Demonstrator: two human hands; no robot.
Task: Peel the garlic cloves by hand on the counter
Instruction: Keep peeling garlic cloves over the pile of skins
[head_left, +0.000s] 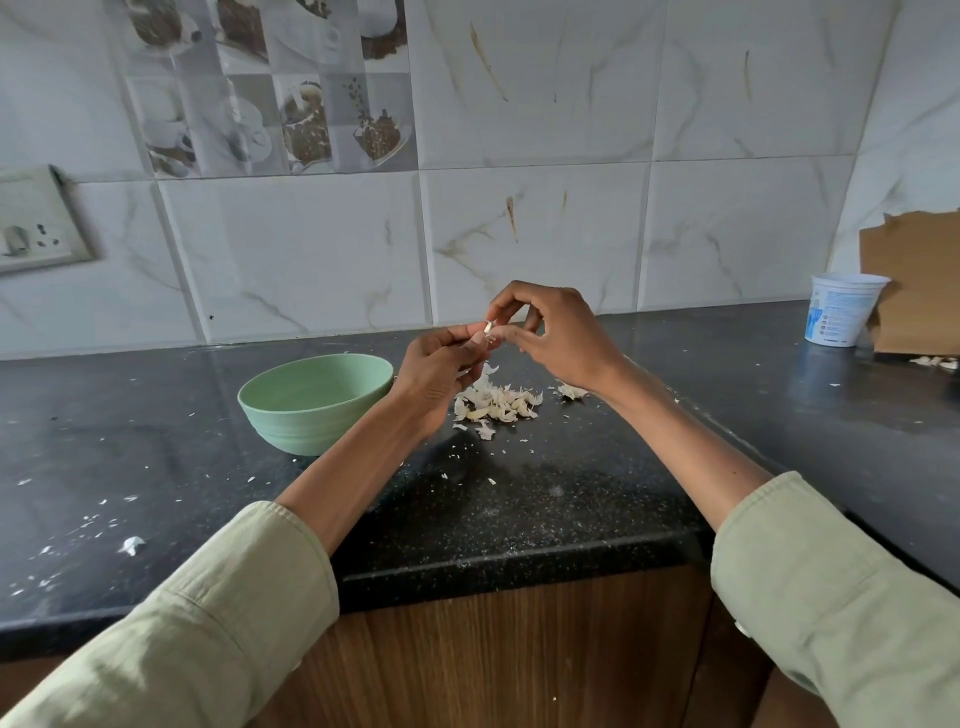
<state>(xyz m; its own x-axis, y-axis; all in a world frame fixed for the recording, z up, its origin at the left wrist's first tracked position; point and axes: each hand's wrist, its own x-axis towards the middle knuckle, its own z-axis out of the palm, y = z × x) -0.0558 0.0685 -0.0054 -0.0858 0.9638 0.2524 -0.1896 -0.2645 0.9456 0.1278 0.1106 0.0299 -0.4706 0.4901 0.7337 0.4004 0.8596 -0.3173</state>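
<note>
**Garlic peeling, clove in hand above the bench**

- Left hand (434, 371): fingers curled, pinching one garlic clove (488, 328) at the fingertips, held above the bench (519, 499).
- Right hand (550, 332): thumb and forefinger pinching at the same clove, apparently at its skin.
- Pile of cloves and skins (496, 405): on the bench below both hands.
- Green bowl (314, 400): just left of the pile; contents not visible.
- White tub (841, 309): far right, well apart.
- Risks, as judged: the small clove may slip from the pinch and drop into the pile; skin may tear into fragments and scatter.
</note>
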